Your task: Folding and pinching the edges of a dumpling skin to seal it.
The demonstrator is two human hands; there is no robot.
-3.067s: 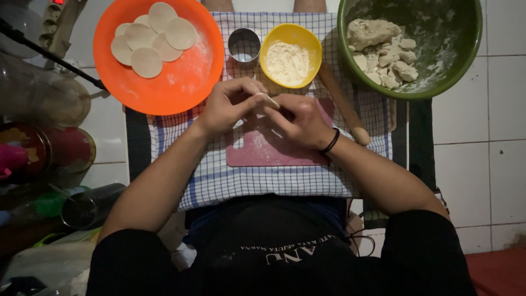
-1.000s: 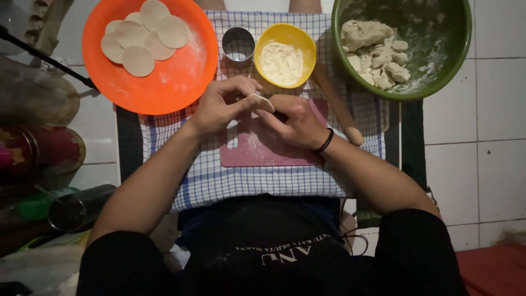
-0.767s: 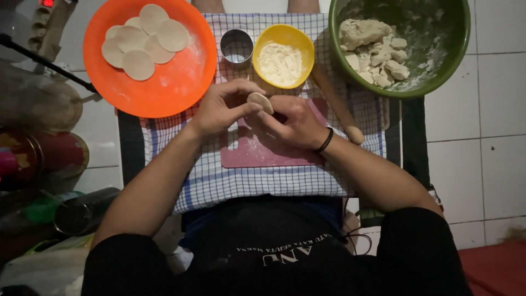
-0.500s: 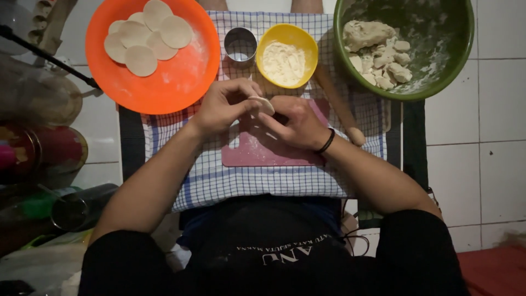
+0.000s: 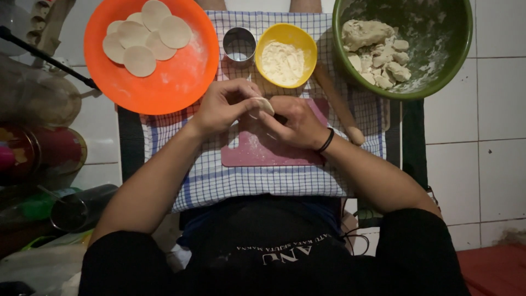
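Head view
Dough disc (image 5: 264, 104): pinched between both hands, over the pink board (image 5: 263, 153).
Left hand (image 5: 222, 104): at 9 o'clock of the disc, fingers pressed on its edge.
Right hand (image 5: 298, 120): at 4 o'clock, fingers curled, pinching too.
Around: flour bowl (image 5: 286, 55) and ring cutter (image 5: 239, 44) at 12 o'clock; orange plate (image 5: 175, 82) at 10; rolling pin (image 5: 337, 104) at 3.
Surface: checked cloth (image 5: 219, 181).

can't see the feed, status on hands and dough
Left hand and right hand both pinch one dough round above the pink board. Rolling pin beside right hand, apart. Nothing in the way.
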